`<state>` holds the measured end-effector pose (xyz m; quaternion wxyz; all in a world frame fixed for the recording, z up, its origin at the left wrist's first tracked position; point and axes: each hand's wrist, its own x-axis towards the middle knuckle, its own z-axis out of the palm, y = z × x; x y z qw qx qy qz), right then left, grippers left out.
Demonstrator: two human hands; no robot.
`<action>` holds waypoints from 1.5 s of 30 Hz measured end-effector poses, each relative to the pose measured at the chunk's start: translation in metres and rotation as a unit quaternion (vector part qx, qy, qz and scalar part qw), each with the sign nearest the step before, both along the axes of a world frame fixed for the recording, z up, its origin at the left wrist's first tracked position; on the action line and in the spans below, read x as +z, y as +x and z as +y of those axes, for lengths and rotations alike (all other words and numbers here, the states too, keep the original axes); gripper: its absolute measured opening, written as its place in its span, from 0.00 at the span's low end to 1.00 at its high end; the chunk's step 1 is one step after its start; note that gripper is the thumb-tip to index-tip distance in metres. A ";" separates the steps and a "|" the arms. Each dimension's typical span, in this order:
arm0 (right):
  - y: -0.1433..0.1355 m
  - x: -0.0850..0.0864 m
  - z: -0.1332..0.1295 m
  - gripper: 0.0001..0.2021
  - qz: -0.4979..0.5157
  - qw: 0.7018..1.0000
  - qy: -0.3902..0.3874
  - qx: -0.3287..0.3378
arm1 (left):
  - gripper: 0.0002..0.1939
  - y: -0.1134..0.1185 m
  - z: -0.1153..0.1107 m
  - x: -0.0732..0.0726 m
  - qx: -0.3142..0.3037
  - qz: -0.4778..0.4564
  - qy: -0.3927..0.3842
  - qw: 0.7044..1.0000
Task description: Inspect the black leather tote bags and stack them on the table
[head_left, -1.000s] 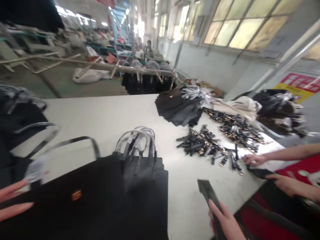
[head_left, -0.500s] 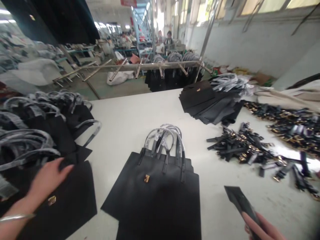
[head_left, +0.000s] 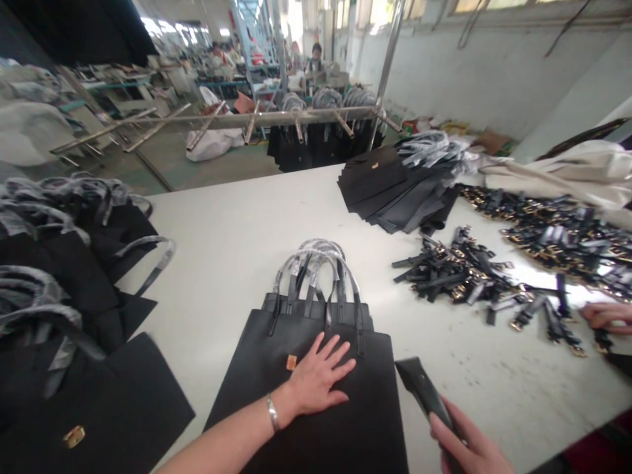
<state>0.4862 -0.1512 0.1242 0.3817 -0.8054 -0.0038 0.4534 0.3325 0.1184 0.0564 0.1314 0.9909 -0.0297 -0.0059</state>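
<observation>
My left hand (head_left: 320, 375) lies flat with spread fingers on the front of a black tote bag (head_left: 355, 421), just right of its small gold clasp (head_left: 291, 363). This bag rests on top of at least one other, and their handles (head_left: 316, 260), wrapped in clear plastic, stand up at the far end. Closed around a flat black leather-like strap piece (head_left: 424, 388) is my right hand (head_left: 464, 438). The strap's wider end points away from me, beside the bag's right edge.
More black bags (head_left: 54, 263) are heaped at the left. Short black buckle straps (head_left: 459, 266) lie in piles at the right, near another person's hand (head_left: 609, 317). Fanned bags (head_left: 395, 187) lie on the far part of the white table (head_left: 222, 237), before a metal rack (head_left: 266, 118).
My left hand has moved right, from the left heap onto the middle bag. The bags in the middle now lie more squarely stacked. Another person's hand has appeared at the right.
</observation>
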 end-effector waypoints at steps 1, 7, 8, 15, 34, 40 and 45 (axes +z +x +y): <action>0.001 -0.003 0.002 0.35 0.003 1.000 0.010 0.000 | 0.36 0.001 -0.012 -0.002 0.015 0.001 -0.003 1.000; 0.012 -0.008 0.024 0.30 0.051 0.997 0.057 0.021 | 0.36 0.005 -0.082 -0.009 0.059 0.010 -0.026 0.998; 0.013 -0.008 0.027 0.29 0.061 0.996 0.058 0.023 | 0.36 0.005 -0.089 -0.009 0.057 0.011 -0.029 0.998; 0.025 -0.005 0.038 0.19 0.090 0.994 0.051 0.029 | 0.34 0.005 -0.099 -0.006 0.054 0.021 -0.046 0.997; 0.044 0.019 0.026 0.20 0.013 0.999 0.021 -0.046 | 0.32 0.005 -0.097 -0.002 0.054 0.005 -0.054 0.997; 0.044 0.010 0.013 0.17 0.080 0.994 0.015 -0.069 | 0.32 0.006 -0.101 -0.008 0.065 0.007 -0.055 0.996; 0.061 0.006 0.037 0.17 -0.001 0.995 0.032 -0.097 | 0.31 0.005 -0.099 -0.007 0.062 0.010 -0.057 0.996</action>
